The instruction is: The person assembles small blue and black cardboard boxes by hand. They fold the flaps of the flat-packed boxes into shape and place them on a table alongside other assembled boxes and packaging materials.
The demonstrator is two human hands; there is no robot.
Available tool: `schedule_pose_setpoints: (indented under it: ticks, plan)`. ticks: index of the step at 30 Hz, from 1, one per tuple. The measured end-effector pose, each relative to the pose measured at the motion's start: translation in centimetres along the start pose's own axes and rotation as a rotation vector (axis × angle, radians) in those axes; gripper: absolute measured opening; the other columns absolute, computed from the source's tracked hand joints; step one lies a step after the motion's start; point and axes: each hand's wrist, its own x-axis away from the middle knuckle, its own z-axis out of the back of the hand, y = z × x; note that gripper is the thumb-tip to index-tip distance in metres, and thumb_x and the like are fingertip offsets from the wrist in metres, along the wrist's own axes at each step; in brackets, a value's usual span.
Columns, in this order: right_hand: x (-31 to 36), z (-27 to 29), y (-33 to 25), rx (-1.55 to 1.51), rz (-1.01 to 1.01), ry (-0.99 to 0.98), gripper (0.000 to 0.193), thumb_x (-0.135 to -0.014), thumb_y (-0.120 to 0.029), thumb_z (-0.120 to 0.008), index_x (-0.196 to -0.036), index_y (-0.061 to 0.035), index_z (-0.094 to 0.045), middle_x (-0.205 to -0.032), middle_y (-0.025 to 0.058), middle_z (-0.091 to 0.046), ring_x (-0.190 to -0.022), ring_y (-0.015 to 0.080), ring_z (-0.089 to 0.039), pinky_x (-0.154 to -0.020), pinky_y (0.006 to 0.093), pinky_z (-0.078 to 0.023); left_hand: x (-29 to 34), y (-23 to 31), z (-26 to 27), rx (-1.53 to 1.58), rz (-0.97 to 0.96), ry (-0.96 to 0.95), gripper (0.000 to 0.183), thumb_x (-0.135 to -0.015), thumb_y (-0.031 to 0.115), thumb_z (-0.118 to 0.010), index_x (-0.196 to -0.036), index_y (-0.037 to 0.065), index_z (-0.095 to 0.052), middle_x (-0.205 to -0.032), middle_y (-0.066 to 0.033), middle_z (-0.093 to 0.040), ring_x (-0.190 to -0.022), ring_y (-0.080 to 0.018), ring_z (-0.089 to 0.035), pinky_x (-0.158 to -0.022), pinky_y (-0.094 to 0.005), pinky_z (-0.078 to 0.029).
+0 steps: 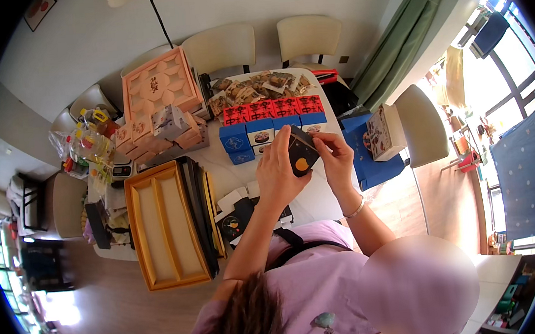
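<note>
Raised over the near side of the table, a small black box point(302, 153) with a round orange picture stands tilted between my hands. My left hand point(279, 173) wraps round its left side, thumb beneath the lower end. At its upper right edge, the pinched fingers of my right hand point(335, 154) touch the box. Just beyond are small blue and white boxes point(236, 138) in a stacked block, with red-topped ones point(273, 109) along the back. Flat black and white cartons point(240, 216) lie below my left forearm.
Left of my arms sits a large gold-rimmed divided tray point(148, 226) over dark box parts. Pink gift boxes point(159, 87) are piled at the far left, near oil bottles point(93, 146). Clear-wrapped packets point(261, 87) heap at the back. A chair with a blue bag point(374, 171) stands right.
</note>
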Motion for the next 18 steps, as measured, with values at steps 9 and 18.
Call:
schedule_pose_setpoints:
  ticks: [9, 18]
  plan:
    - [-0.8, 0.1, 0.0, -0.066, -0.025, -0.062, 0.008, -0.084, 0.004, -0.068, -0.088, 0.0015, -0.062, -0.097, 0.0081, -0.067, -0.091, 0.0133, -0.063, -0.077, 0.0254, -0.054, 0.3, -0.5, -0.5, -0.051, -0.070, -0.058, 0.108, -0.055, 0.013, -0.084, -0.146, 0.007, -0.026, -0.134, -0.0155, -0.051, -0.112, -0.0369, -0.056, -0.090, -0.0436, -0.050]
    - [-0.3, 0.1, -0.1, -0.089, -0.121, -0.113, 0.012, -0.087, -0.002, -0.068, -0.098, 0.0013, -0.066, -0.108, 0.0106, -0.066, -0.098, 0.0140, -0.061, -0.078, 0.0233, -0.051, 0.3, -0.4, -0.5, 0.014, 0.000, -0.053, 0.103, -0.055, 0.014, -0.084, -0.144, 0.008, -0.032, -0.135, -0.0150, -0.050, -0.113, -0.0367, -0.055, -0.091, -0.0432, -0.049]
